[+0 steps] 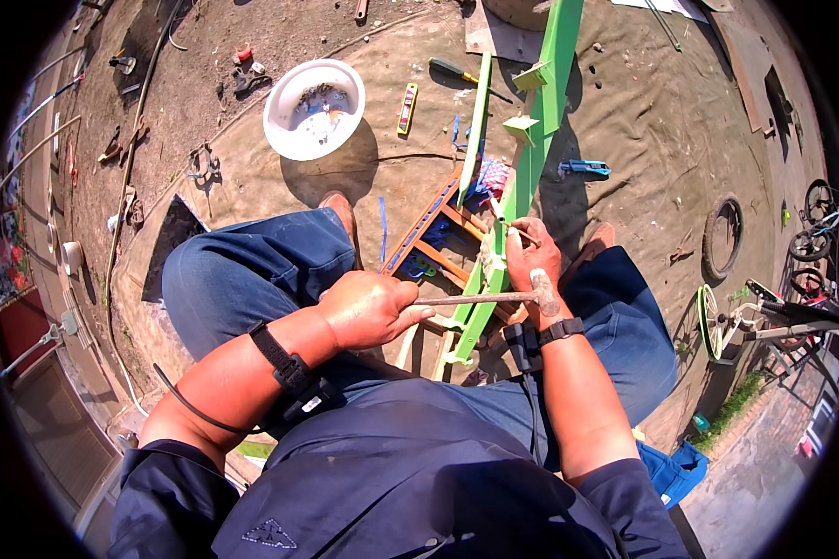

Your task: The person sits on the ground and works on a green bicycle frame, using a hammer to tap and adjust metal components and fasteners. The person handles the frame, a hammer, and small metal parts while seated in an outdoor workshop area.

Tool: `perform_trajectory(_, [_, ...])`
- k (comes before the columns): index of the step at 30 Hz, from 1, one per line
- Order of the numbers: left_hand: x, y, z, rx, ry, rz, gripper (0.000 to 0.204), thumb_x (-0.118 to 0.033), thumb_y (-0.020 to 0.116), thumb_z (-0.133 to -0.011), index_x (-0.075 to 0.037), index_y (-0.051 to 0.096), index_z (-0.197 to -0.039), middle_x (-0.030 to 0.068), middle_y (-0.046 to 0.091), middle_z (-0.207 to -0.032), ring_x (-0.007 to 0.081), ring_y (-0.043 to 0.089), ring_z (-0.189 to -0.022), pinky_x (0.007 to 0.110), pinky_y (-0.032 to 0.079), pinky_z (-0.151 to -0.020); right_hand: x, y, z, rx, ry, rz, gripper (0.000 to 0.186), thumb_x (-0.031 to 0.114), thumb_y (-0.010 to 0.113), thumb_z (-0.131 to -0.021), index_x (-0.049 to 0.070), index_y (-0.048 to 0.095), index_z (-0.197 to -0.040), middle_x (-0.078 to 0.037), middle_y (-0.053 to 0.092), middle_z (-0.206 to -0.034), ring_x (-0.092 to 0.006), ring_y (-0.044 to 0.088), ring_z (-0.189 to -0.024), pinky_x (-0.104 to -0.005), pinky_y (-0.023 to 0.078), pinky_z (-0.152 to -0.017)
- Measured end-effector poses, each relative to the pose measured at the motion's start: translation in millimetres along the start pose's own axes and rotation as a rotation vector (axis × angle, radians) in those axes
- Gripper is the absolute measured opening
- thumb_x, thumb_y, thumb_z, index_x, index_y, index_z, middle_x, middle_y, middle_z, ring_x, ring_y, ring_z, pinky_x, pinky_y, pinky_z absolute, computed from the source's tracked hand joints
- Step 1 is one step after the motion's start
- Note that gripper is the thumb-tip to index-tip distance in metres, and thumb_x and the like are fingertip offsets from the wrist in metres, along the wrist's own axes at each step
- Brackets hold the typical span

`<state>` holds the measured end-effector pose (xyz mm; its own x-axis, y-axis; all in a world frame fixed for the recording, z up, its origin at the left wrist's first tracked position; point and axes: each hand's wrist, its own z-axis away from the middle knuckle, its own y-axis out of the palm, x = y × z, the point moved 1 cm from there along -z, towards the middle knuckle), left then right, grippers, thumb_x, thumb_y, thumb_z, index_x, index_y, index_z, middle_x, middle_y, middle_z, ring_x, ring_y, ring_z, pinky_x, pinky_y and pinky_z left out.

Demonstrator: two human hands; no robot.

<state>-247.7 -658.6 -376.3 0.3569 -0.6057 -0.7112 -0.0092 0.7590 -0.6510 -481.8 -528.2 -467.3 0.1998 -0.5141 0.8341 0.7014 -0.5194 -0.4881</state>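
Observation:
My left hand (368, 307) is closed around the handle of a hammer (466, 299), whose head lies over my right forearm near the wrist. My right hand (536, 252) is closed on a thin rod (517, 232) at the long green painted piece (536, 158), which runs from between my legs toward the top of the view. A short pale tube (497, 210) sits on the green piece by those fingers. An orange slatted frame (419, 226) lies beside it, with blue strips and a patterned bundle (492, 175) near its upper end.
A white basin (289, 130), yellow level (407, 109), screwdriver (452, 73) and blue utility knife (584, 168) lie on a tan ground sheet (643, 112). A loose tire (722, 233) and bicycle parts (811, 247) are at right; hoses and scattered tools at left.

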Motion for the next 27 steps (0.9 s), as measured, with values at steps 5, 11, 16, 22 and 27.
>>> perform_trajectory(5, [1.9,0.8,-0.4,-0.022,-0.009,0.012,0.039,-0.037,0.061,-0.092,-0.007,0.051,-0.069,0.0152,0.055,-0.061,0.0378,0.058,-0.058,0.046,0.045,-0.052,-2.1,3.4,-0.4,0.012,-0.061,0.034,0.015,0.011,0.061,-0.090,0.003,0.064,-0.103,-0.008,0.069,-0.090,-0.0137,0.066,-0.081,-0.0270,0.051,-0.075])
perform_trajectory(11, [2.8,1.8,-2.9,-0.002,-0.035,-0.008,0.039,-0.037,0.060,-0.092,-0.006,0.052,-0.070,0.0163,0.057,-0.063,0.0387,0.059,-0.060,0.047,0.045,-0.053,-12.7,5.7,-1.3,-0.006,-0.162,0.139,0.015,0.011,0.062,-0.091,0.005,0.064,-0.104,-0.011,0.068,-0.092,-0.0204,0.068,-0.082,-0.0288,0.052,-0.075])
perform_trajectory(16, [8.0,9.5,-8.7,-0.016,-0.110,-0.047,0.038,-0.038,0.059,-0.093,-0.006,0.054,-0.072,0.0175,0.060,-0.067,0.0394,0.060,-0.062,0.049,0.046,-0.054,-1.9,4.3,-4.9,0.015,-0.512,0.353,0.018,0.012,0.064,-0.090,0.008,0.065,-0.107,-0.013,0.066,-0.096,-0.0320,0.067,-0.084,-0.0350,0.054,-0.074])
perform_trajectory(22, [7.7,2.4,-5.9,0.004,-0.075,-0.060,0.037,-0.037,0.059,-0.093,-0.006,0.054,-0.074,0.0163,0.060,-0.066,0.0392,0.061,-0.063,0.048,0.046,-0.054,-6.4,6.8,-5.1,-0.006,-0.493,0.393,0.018,0.007,0.063,-0.086,0.011,0.065,-0.104,-0.010,0.065,-0.093,-0.0304,0.066,-0.082,-0.0384,0.054,-0.070])
perform_trajectory(27, [7.2,2.7,-5.0,-0.036,-0.123,-0.062,0.041,-0.042,0.056,-0.093,-0.007,0.055,-0.071,0.0155,0.060,-0.064,0.0381,0.061,-0.062,0.048,0.047,-0.054,-7.1,6.0,-8.5,0.005,-0.469,0.393,0.015,0.012,0.062,-0.089,0.011,0.066,-0.104,-0.012,0.065,-0.094,-0.0324,0.066,-0.083,-0.0370,0.054,-0.071])
